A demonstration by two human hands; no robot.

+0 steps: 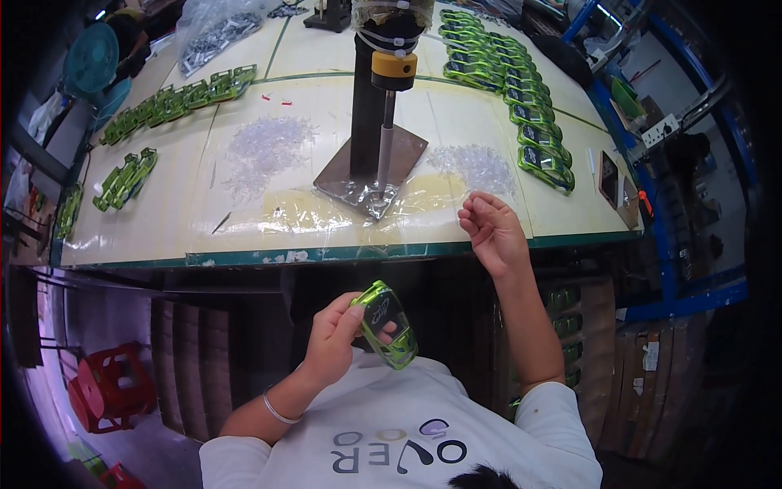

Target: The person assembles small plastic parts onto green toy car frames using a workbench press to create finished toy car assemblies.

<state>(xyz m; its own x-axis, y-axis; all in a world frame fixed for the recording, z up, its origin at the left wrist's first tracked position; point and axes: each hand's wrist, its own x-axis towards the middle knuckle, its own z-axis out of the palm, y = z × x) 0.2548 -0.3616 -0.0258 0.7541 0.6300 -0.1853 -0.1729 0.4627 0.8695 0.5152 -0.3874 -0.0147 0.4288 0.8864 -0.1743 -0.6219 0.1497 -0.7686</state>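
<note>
Green plastic casing (385, 324) is pinched by left-hand fingers (346, 314) at six o'clock, off the bench (147, 236); a loosened grip could drop it. Right hand (491, 228) is curled loosely, holding nothing.

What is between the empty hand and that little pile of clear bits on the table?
Nothing visible. The right hand hovers at the table's front edge, fingers curled, and the pile of clear bits lies just beyond it. The press stand sits off to the side.
</note>
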